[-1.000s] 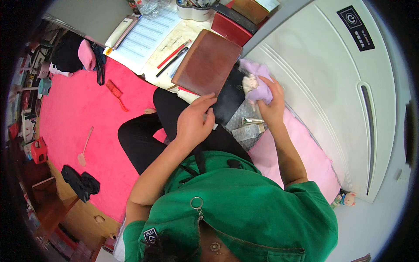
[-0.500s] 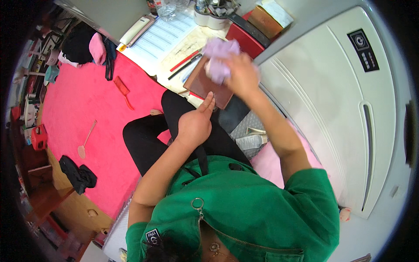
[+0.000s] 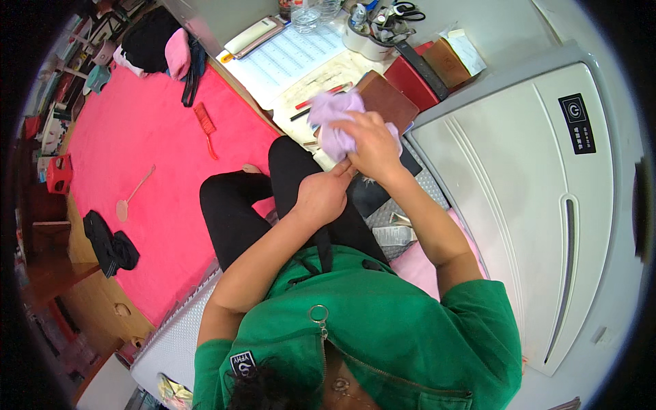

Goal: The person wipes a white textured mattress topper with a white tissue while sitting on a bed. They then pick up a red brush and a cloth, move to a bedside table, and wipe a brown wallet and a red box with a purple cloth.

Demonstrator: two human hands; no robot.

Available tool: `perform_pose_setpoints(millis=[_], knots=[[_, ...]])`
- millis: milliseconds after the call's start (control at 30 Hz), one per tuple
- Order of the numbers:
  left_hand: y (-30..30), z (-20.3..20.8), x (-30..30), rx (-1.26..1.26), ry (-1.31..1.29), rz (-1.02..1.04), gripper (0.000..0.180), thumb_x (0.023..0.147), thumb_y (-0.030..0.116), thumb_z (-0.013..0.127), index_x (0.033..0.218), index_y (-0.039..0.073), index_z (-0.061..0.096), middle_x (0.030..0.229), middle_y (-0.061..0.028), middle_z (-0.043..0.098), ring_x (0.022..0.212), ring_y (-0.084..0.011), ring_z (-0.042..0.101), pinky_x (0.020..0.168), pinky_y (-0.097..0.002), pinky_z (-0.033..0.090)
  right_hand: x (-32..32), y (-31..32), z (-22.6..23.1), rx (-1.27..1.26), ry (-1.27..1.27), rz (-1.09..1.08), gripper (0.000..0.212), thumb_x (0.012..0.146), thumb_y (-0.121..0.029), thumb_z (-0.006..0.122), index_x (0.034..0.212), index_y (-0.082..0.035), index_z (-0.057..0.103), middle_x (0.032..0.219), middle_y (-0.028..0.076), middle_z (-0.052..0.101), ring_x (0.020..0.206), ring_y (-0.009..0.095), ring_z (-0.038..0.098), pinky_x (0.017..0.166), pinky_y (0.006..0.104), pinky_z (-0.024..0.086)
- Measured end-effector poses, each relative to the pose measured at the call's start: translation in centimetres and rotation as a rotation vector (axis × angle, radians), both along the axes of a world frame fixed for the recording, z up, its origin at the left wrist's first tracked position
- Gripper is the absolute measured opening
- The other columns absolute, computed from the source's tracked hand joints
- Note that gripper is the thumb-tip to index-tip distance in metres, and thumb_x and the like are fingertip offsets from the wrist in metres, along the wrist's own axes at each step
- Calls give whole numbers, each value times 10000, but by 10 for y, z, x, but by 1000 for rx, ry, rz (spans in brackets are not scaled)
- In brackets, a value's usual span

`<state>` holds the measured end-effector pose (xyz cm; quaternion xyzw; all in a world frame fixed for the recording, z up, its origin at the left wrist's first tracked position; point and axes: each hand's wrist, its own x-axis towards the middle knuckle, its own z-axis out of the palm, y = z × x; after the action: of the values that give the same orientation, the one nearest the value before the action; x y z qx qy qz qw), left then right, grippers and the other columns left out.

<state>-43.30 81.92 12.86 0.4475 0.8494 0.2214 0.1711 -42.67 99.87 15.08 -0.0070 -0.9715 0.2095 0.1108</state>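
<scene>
A crumpled light purple cloth is bunched in my right hand, over the near edge of the desk. My left hand reaches up from below with its index finger stretched out. That fingertip meets the cloth beside my right hand, and the cloth partly hides the contact. Just beyond my right hand lies a brown notebook with a plain cover, flat on the desk. The cloth overlaps its near left part. A red pen and a black pen lie left of the cloth.
A printed sheet, a pale handset-like object and a holder with scissors are at the back. Red and brown boxes stand beside it. A white panelled appliance borders the right. Pink carpet with a red brush lies left.
My right hand has brought the cloth nearer to me. The notebook now lies farther away, and my left fingers, earlier on its near edge, are at the cloth. The view has shifted slightly.
</scene>
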Motion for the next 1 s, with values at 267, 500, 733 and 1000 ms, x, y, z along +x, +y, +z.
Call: perform_pose_setpoints(millis=[267, 500, 733, 1000], knots=[[-17, -7, -28, 693, -479, 456, 550, 804, -45, 539, 1344, 58, 559, 1294, -180, 667, 975, -292, 708, 855, -360, 557, 42, 94, 29, -1632, -278, -237, 517, 794, -63, 690, 1301, -5, 605, 1143, 126, 705, 980, 221, 705, 872, 367, 581], [28, 39, -13, 646, -1485, 113, 684, 836, -46, 518, 1505, 80, 442, 1246, -69, 637, 781, -125, 632, 624, -287, 560, 37, 43, 37, -939, -170, -24, 743, 819, -208, 842, 1434, -23, 468, 1320, 91, 598, 1220, 193, 565, 1070, 352, 435], [-2, 12, -52, 887, -1373, 723, 356, 982, 168, 531, 1272, -30, 591, 1199, -134, 694, 778, -140, 664, 657, -292, 546, -10, 90, 25, 0, 130, -232, 612, 672, -16, 749, 1268, -117, 656, 1286, 117, 635, 1146, 356, 609, 1004, 430, 493], [-1, -11, -50, 902, -1576, 900, 360, 1048, 246, 514, 1288, -17, 570, 1099, -96, 683, 939, -181, 665, 808, -329, 552, 4, 2, -13, 118, 173, 87, 594, 697, 60, 644, 1240, -177, 688, 1317, 118, 618, 1160, 358, 578, 1003, 432, 477]])
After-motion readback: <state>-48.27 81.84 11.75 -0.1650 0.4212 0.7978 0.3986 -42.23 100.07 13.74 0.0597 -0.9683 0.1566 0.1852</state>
